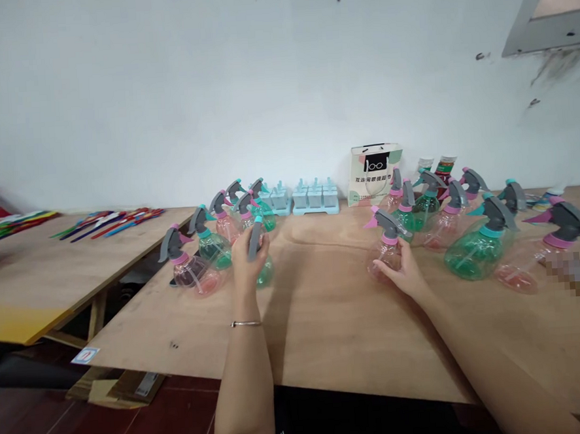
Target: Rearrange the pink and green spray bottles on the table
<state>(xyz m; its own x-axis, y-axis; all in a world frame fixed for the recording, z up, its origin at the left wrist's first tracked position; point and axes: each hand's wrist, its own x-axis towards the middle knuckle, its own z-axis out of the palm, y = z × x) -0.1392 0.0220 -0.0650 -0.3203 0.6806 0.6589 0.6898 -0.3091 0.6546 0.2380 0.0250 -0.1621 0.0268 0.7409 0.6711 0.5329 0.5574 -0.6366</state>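
The left grip (248,255) is clenched around the neck and sprayer head of a green spray bottle (267,272). The bottle stands upright on the tabletop (326,319), long axis vertical. Its round body shows just right of and below the fingers, and its teal cap pokes out above them. The grey trigger runs down along the knuckles. Which way the nozzle faces is hard to tell, since the hand covers most of the head.

The right grip (402,270) is wrapped around the lower body of a pink spray bottle (383,254) from the right side, fingertips curling across its front. This bottle also stands upright on the tabletop, right of centre. Its pink nozzle tip points left, and the grey trigger sweeps right, above the hand. The sprayer head sits clear of the fingers, over the thumb side.

A silver bracelet (246,323) circles the left wrist.

More spray bottles are clustered near each hand: a left cluster (208,245) just beside the green one and a right cluster (473,248) reaching toward the tabletop's right edge. By the wall stand pale blue ice-lolly moulds (313,196) and a paper bag (373,172). Coloured sticks (108,223) lie on a separate table (33,285) to the left.
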